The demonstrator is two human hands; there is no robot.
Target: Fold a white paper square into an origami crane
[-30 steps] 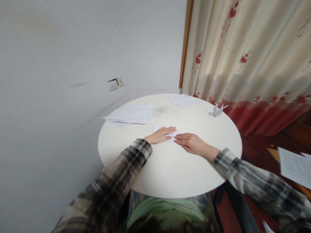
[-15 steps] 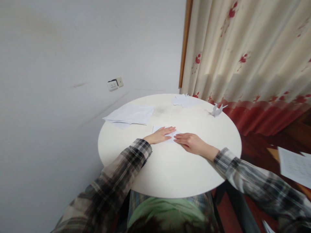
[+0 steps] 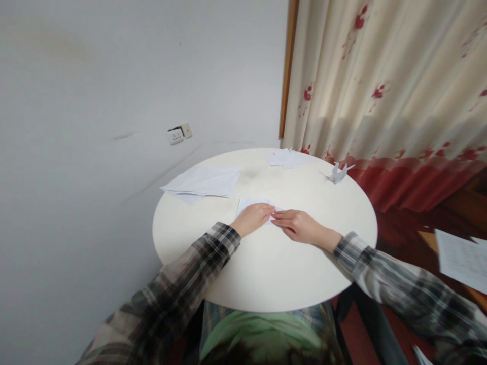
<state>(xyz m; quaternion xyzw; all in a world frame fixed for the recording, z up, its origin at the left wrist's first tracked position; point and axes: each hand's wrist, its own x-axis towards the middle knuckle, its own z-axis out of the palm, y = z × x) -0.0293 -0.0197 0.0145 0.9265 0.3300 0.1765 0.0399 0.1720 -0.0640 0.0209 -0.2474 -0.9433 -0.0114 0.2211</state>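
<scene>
A small white folded paper [image 3: 248, 204] lies in the middle of a round white table [image 3: 266, 268]. My left hand [image 3: 252, 218] rests on the paper with its fingers curled, the tips pressed on the paper's near right part. My right hand [image 3: 300, 226] lies flat beside it with its fingers stretched out to the left. Its fingertips touch the paper's right edge and almost meet the left hand. Both arms wear plaid sleeves. Most of the paper is hidden under the hands.
A loose stack of white sheets [image 3: 203, 181] lies at the table's left. More folded paper [image 3: 286, 158] and a paper crane [image 3: 338, 173] sit at the far edge. A curtain [image 3: 380, 91] hangs behind. A written sheet [image 3: 460, 258] lies off to the right.
My left hand's fingers have curled from flat onto the paper, and more of the paper's far edge shows. The right hand has stayed put.
</scene>
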